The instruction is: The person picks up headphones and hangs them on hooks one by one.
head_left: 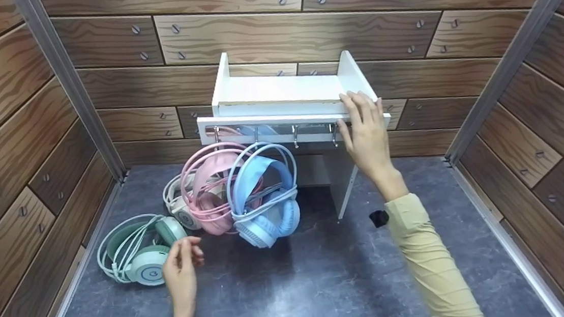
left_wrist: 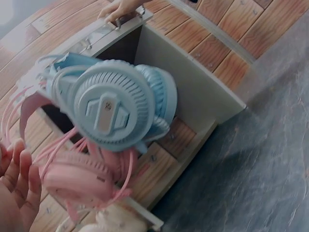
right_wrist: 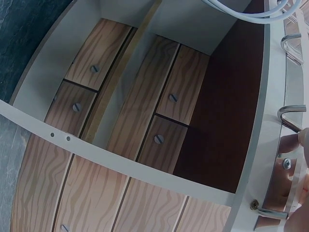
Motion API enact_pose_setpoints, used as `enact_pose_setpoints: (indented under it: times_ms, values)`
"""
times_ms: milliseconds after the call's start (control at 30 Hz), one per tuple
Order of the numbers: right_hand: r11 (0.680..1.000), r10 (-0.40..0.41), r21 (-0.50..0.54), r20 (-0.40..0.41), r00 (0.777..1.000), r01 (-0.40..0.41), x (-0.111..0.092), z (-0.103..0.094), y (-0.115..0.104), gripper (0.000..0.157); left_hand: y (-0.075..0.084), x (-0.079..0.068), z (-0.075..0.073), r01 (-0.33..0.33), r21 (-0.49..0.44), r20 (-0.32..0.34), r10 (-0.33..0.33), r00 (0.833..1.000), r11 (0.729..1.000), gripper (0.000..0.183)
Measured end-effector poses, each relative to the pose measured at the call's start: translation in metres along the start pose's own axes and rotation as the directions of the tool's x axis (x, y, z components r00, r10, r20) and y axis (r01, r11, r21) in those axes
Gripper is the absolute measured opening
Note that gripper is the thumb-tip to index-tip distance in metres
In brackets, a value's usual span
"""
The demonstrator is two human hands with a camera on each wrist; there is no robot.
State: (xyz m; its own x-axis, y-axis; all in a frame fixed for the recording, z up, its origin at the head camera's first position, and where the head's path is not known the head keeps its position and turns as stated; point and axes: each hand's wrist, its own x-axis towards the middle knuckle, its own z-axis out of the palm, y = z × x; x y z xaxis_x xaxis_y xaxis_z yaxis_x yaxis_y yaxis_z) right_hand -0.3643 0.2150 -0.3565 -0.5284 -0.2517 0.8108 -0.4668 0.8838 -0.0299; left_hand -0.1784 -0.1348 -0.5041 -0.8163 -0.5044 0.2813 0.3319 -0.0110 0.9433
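My left hand (head_left: 183,264) hovers beside the green headphones (head_left: 149,267) on the floor, its fingers loosely bent and nothing between them. My right hand (head_left: 368,140) rests on the right end of the mirrored hook rail (head_left: 310,131), fingers laid over its top edge toward the white shelf (head_left: 281,88), thumb near the last hook. Blue headphones (head_left: 260,232) and pink headphones (head_left: 216,220) hang at the rail's left half, cables looped around them. Behind the pink pair, partly hidden, are white headphones (head_left: 182,210). The left wrist view shows the blue earcup (left_wrist: 113,104) close up.
Two bare metal hooks (head_left: 296,137) are on the rail's right half. The shelf's side panel (head_left: 343,184) reaches down toward the dark floor (head_left: 324,287). Wood-patterned walls (head_left: 271,32) enclose the space. A small black object (head_left: 379,218) is beside the right sleeve.
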Motion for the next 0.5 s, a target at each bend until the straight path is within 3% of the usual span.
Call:
enact_pose_setpoints:
  times_ms: [167, 333, 433, 500]
  values:
    - [1.000, -0.001, 0.004, -0.015, 1.000, 0.001, 0.001, 0.000, 0.001, 0.047, -0.002, 0.008, -0.017, 0.055, -0.034, -0.114, -0.059, 0.992, 0.998, 0.029]
    - [1.000, -0.002, 0.011, -0.010, 1.000, 0.002, 0.001, 0.000, 0.000, 0.048, -0.008, 0.015, -0.036, 0.037, 0.045, -0.230, -0.026, 0.973, 0.998, 0.026]
    - [1.000, -0.002, 0.021, -0.013, 1.000, 0.003, 0.001, 0.000, 0.000, 0.047, -0.022, 0.019, -0.047, 0.058, 0.102, -0.319, -0.023, 0.947, 0.993, 0.026]
    - [1.000, -0.001, 0.023, -0.013, 1.000, 0.001, 0.000, 0.001, 0.000, 0.047, -0.035, 0.023, -0.055, 0.113, 0.130, -0.394, -0.054, 0.918, 0.985, 0.029]
